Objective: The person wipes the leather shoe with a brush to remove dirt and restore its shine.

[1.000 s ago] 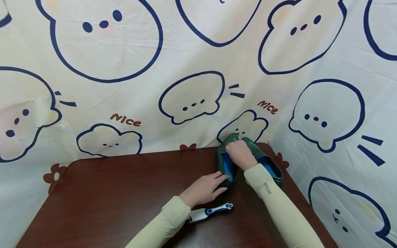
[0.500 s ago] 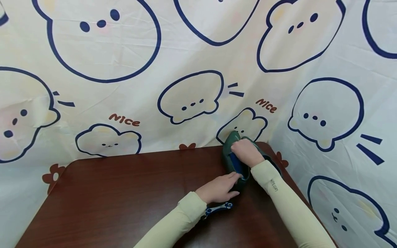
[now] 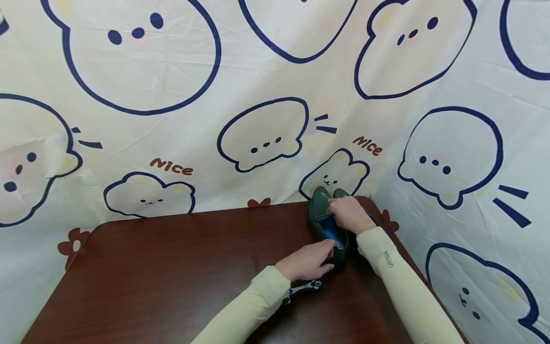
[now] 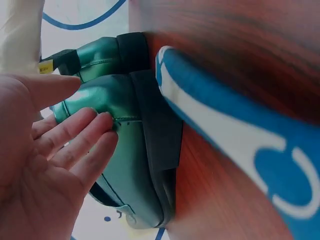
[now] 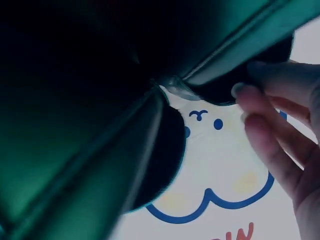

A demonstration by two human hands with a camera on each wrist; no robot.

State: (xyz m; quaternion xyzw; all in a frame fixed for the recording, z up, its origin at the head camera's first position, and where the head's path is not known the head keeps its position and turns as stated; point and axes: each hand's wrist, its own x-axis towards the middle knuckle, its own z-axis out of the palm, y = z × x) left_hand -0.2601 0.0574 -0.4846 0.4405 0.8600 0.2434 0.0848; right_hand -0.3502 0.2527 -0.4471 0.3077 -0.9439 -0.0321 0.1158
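Observation:
Two dark green shoes with blue insoles stand side by side at the table's back right corner. My left hand (image 3: 307,260) is at the heel of the left shoe (image 3: 320,208); in the left wrist view its nearly straight fingers (image 4: 92,150) touch the shoe's side, thumb apart. Over the inner front of that shoe lies my right hand (image 3: 352,215), covering much of the right shoe (image 3: 341,193). In the right wrist view, its loosely bent fingers (image 5: 270,140) are close to the toe's sole edge, with nothing visibly held between them.
A blue and white brush handle (image 3: 307,286) lies on the brown table (image 3: 172,267), partly hidden by my left wrist. A cloth printed with bear faces (image 3: 266,71) hangs behind and to the right, close to the shoe toes.
The left shoe has shifted right against the other shoe, my left hand moving with it. My right hand has moved right too, uncovering more of the left shoe's toe.

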